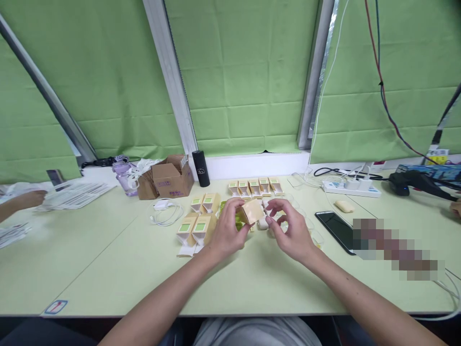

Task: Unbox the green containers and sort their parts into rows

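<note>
My left hand (pixel 229 225) is closed on a small cream cardboard box (pixel 253 211), holding it tilted above the table. Just right of the box is my right hand (pixel 293 233), its fingers bent and apart with nothing visibly held. Small white items (pixel 263 223) lie on the table behind its fingertips, too covered to name. Bright green pieces (pixel 238 222) show in part behind my left hand. To the left stand similar cream boxes (pixel 206 228) with green labels and open flaps. A further row of these boxes (pixel 254 187) is at the back.
A brown carton (pixel 173 176), a black cylinder (pixel 200 169) and a purple bottle (pixel 126 178) stand along the back. A white charger (pixel 163 205) lies left. A phone (pixel 334 229), power strip (pixel 353 188) and black scanner (pixel 414 184) are right. Another person's hand (pixel 32 198) touches papers.
</note>
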### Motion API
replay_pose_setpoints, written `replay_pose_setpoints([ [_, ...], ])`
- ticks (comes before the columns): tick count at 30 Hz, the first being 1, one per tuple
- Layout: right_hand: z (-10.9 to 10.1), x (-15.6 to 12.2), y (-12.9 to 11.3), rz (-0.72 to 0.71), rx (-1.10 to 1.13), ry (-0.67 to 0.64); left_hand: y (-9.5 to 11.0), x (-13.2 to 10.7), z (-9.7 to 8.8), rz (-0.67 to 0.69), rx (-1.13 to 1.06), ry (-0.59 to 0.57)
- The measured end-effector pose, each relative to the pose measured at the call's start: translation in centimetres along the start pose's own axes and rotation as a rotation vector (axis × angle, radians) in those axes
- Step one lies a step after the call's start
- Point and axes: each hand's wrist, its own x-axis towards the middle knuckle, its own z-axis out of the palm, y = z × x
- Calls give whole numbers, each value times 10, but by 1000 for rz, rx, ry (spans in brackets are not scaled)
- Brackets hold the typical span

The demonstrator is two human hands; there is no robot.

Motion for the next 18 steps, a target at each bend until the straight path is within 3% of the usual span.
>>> replay_pose_setpoints([
  [7, 27, 10, 7, -212, -163, -76, -17, -17, 8, 207, 230, 36],
  [18, 54, 0, 15, -276, -228, -22, -25, -13, 6, 423, 429, 120],
])
